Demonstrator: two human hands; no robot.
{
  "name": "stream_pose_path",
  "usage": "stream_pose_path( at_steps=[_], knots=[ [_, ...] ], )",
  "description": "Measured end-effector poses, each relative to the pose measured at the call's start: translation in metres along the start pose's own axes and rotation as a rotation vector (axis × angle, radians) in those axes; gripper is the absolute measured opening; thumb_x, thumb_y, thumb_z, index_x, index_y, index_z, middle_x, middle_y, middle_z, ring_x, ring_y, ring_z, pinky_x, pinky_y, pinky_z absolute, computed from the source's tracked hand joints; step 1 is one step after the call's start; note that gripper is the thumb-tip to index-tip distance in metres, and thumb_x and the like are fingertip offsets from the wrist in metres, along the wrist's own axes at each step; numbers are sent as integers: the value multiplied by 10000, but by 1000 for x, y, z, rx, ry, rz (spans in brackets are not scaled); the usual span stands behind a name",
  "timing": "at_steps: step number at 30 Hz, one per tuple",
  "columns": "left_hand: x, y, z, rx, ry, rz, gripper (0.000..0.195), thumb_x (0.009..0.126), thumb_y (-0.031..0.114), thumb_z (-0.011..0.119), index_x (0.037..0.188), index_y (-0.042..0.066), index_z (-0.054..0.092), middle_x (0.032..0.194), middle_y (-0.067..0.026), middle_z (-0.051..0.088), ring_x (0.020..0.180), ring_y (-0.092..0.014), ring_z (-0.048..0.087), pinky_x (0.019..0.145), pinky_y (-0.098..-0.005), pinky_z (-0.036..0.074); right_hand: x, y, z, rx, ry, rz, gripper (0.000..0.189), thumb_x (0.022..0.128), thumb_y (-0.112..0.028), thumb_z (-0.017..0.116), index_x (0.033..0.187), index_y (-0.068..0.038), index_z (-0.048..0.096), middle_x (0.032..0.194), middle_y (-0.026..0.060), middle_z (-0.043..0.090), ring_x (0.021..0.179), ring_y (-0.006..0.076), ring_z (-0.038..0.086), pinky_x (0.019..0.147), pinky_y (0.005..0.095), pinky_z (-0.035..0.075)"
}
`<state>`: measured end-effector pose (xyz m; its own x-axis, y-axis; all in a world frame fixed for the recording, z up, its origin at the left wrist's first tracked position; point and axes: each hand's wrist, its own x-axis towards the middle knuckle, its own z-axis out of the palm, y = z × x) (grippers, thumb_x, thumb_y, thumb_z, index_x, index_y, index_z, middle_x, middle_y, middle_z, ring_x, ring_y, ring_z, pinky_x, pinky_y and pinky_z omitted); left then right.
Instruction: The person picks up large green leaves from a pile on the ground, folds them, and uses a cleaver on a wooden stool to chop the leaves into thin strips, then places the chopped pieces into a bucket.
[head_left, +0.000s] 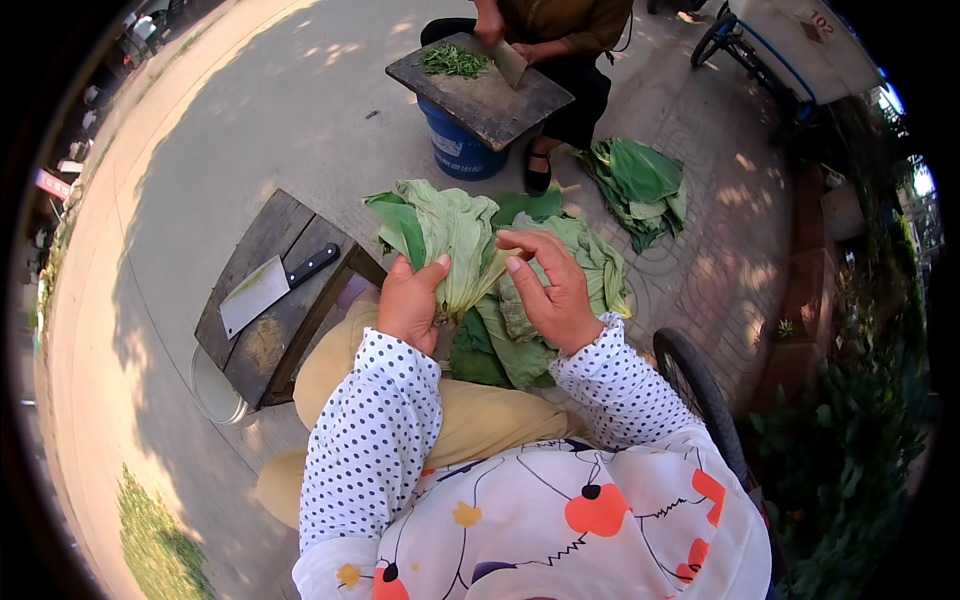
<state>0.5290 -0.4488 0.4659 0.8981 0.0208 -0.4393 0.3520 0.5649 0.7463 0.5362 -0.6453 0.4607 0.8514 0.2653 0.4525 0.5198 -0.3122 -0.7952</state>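
Observation:
My left hand (411, 304) grips a bundle of large green leaves (450, 225) near its stem end, thumb on top. Close to the right edge of that bundle is my right hand (553, 289), its thumb and forefinger curled towards each other; whether a leaf edge lies between them cannot be told. More large leaves (585, 247) lie in a pile beneath and behind my right hand. To the left, a cleaver (259, 294) with a black handle rests on a dark wooden board (274, 225), beside a patch of pale crumbs.
Across from me a person chops with a cleaver (510, 64) on a board (525, 112) over a blue bucket (461, 150), beside shredded greens (454, 60). Another leaf pile (645, 176) lies on the paving. A metal bucket (217, 386) stands at left, a wheel (697, 397) at right.

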Motion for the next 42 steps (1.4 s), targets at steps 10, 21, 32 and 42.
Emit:
stream_pose_path(
  at_steps=[10,21,32,42],
  knots=[
    [3,-14,-4,180,-172,-23,406,973,14,595,1372,24,521,1299,-112,649,1107,-225,657,946,-384,544,21,70,-17,709,51,857,384,975,-211,693,1302,-52,567,1135,27,672,966,110,611,806,292,469],
    [3,-11,-1,205,-129,-75,392,971,-1,587,1358,20,528,1246,-119,678,1059,-223,681,930,-377,553,6,116,-54,1170,309,820,204,983,-65,644,1185,-81,619,1096,46,695,900,137,659,686,261,511],
    [3,-8,5,188,-134,-114,385,967,1,587,1348,13,536,1261,-128,666,1099,-236,665,966,-387,528,-15,138,-62,414,299,745,337,911,-154,740,1229,-101,641,1096,26,650,935,157,593,837,357,488],
    [8,-9,0,81,-131,-130,270,1036,114,519,1291,27,535,1208,-146,659,1061,-257,686,885,-404,589,-7,-11,-8,-462,-493,-280,817,835,-294,785,1534,-98,410,1601,146,377,1513,349,282,1221,529,212]
  ],
)
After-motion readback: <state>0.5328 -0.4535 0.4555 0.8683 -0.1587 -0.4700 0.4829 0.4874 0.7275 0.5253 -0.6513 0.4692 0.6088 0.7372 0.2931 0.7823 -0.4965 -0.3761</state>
